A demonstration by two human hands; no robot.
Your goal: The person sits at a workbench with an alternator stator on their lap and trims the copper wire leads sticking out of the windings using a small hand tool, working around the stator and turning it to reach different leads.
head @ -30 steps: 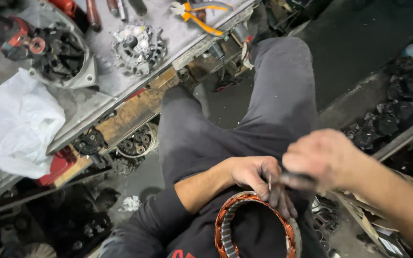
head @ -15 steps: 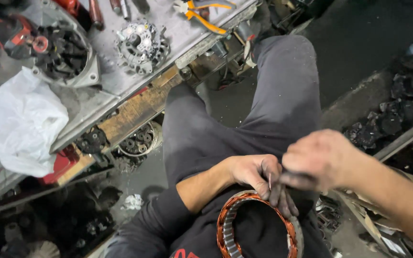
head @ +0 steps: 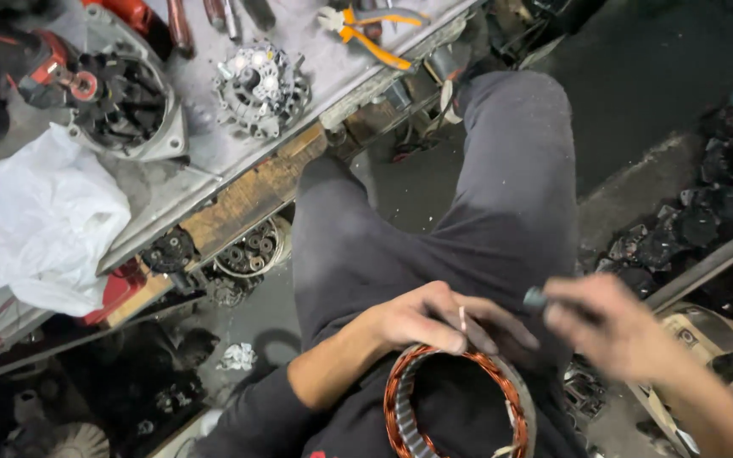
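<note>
Ring-shaped stator [head: 460, 407] with copper-orange windings around a ribbed grey metal core, low centre of frame, resting on the lap, opening facing up, lower edge cut off by the frame. Small dark tool [head: 538, 298], blurred, just right of centre, above the ring's upper right.

Glossy copper windings on a ribbed grey steel stator ring [head: 456, 399], dull scuffed metal counter [head: 332, 64], crumpled white plastic bag [head: 40, 220] on it, rough worn wood edge [head: 248, 199] below.
</note>
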